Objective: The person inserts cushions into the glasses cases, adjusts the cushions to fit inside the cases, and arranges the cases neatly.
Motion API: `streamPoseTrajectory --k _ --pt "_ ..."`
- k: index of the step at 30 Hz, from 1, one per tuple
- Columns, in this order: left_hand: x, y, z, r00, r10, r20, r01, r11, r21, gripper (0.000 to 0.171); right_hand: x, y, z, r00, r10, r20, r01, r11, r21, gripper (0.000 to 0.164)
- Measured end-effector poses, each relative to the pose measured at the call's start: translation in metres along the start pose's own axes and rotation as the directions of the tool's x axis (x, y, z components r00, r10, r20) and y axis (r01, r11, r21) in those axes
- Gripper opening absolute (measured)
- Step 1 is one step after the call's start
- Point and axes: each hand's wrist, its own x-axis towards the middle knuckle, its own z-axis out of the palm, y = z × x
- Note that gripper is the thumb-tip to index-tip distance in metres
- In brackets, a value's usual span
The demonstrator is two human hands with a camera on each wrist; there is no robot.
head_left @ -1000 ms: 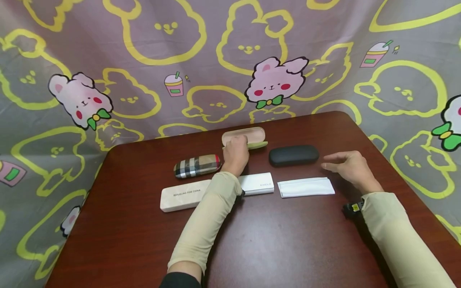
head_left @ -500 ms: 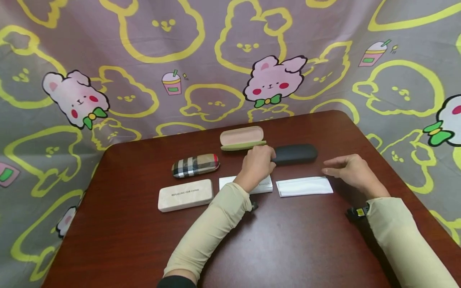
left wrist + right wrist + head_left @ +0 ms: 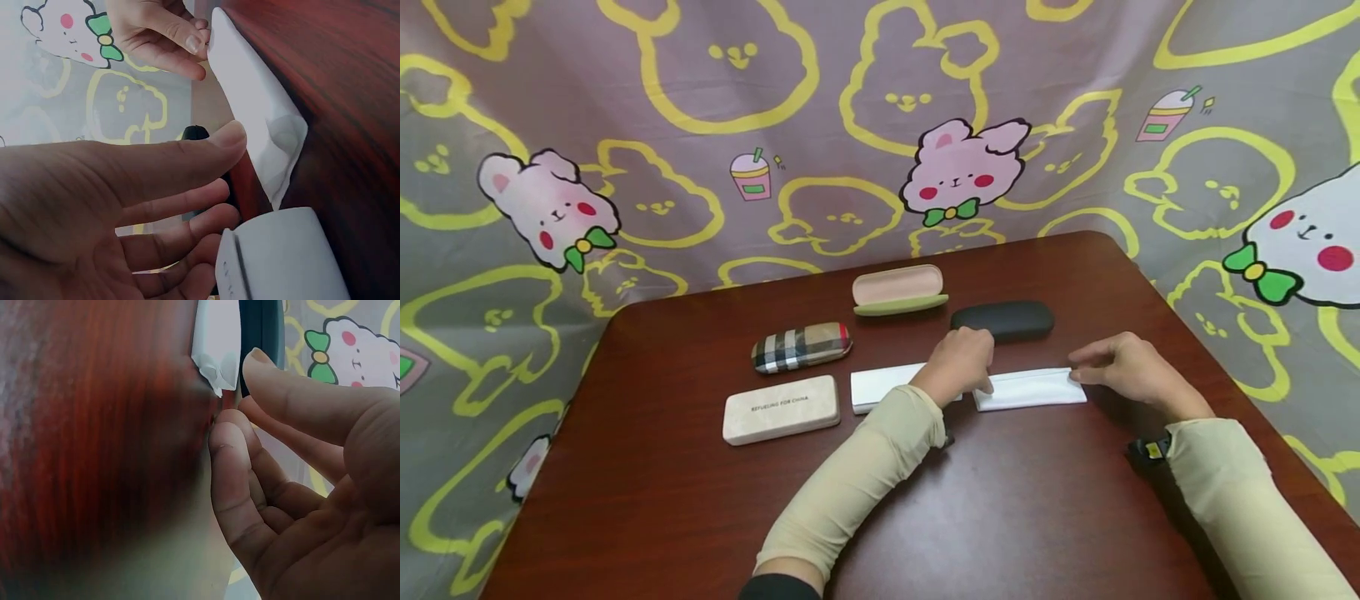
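Note:
A flat white soft pouch (image 3: 1030, 390) lies on the table between my two hands. Over its left end is my left hand (image 3: 958, 365), thumb and fingers apart with nothing between them in the left wrist view; the thumb tip (image 3: 228, 134) overlaps the pouch's edge there. My right hand (image 3: 1122, 371) is at the pouch's right end, fingertips right by its corner, thumb apart from the fingers (image 3: 228, 462). Left of the pouch, partly hidden by my left hand, lies a white case (image 3: 880, 385) with a flap. Behind my left hand is a black glasses case (image 3: 1011, 319).
An open green glasses case (image 3: 898, 290) with a pale pink lining stands at the back. A plaid case (image 3: 802, 347) and a cream lettered case (image 3: 781, 409) lie to the left on the brown table (image 3: 647, 483). A patterned curtain (image 3: 820, 100) hangs behind.
My left hand has come from the open green case, to the right and nearer, to the pouch's left end. My right hand has shifted slightly down toward its right end.

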Motion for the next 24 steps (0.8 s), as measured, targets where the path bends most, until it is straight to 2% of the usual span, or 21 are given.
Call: streamPoseTrajectory --k 8,13,24 --pt "0.007 0.002 0.004 1.000 -0.012 0.028 0.010 0.999 0.049 0.036 0.001 0.000 0.002 1.000 0.006 0.001 -0.006 1.000 0.011 0.032" --pt "0.010 0.001 0.007 0.999 -0.024 0.030 0.023 0.999 0.041 0.040 0.002 -0.001 0.003 1.000 0.005 0.012 -0.005 1.000 0.009 0.034" --pt "0.018 0.003 0.012 0.997 -0.061 0.054 0.060 0.998 0.022 0.036 0.005 0.000 0.008 0.999 -0.044 -0.019 0.043 0.998 -0.039 0.022"
